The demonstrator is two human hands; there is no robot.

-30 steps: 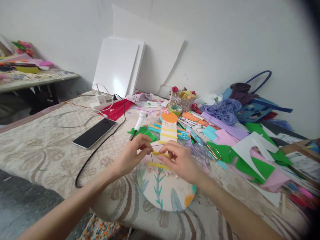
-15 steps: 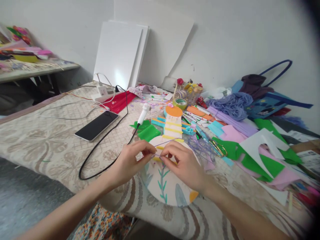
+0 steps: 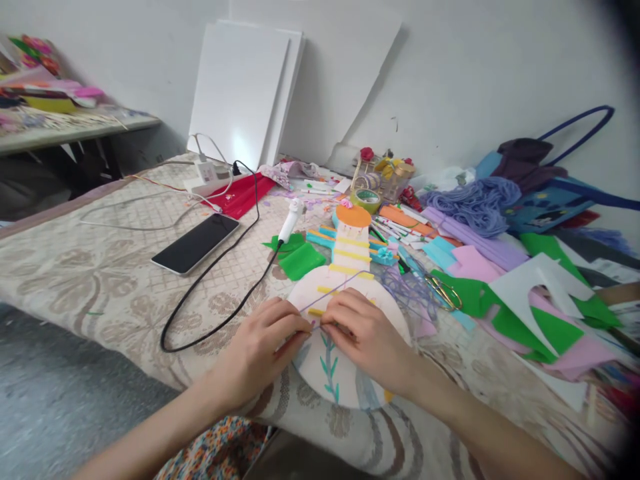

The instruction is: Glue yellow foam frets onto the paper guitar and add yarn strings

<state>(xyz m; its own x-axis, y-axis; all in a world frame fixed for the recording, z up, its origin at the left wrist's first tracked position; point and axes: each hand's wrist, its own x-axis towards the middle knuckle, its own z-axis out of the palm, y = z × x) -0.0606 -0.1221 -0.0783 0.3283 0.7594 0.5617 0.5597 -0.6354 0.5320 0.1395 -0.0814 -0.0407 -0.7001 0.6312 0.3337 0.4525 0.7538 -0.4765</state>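
Observation:
A paper guitar-shaped craft lies on the table, its round white body [image 3: 313, 373] painted with leaves and its neck [image 3: 351, 250] striped yellow under an orange disc [image 3: 353, 215]. Over the body, my left hand [image 3: 273, 337] pinches a purple yarn strand [image 3: 333, 292] between thumb and fingers. My right hand [image 3: 363, 333] is closed on the same strand, just to the right, with a short gap between the fingertips. The strand loops up across the body toward a loose purple yarn tangle [image 3: 407, 283]. My fingers partly hide the yellow strips on the body.
A white glue gun [image 3: 290, 223] with a black cord lies beyond my left hand, near green paper [image 3: 303, 260] and a phone [image 3: 196, 245]. Gold-handled scissors [image 3: 445, 293], green and pink paper scraps, and a blue yarn bundle [image 3: 473, 205] cover the right side. White boards [image 3: 240, 93] lean against the wall.
Both hands have lowered slightly toward the body, still pinching the yarn. The strand now arches more visibly above the fingers. The camera view has shifted a little.

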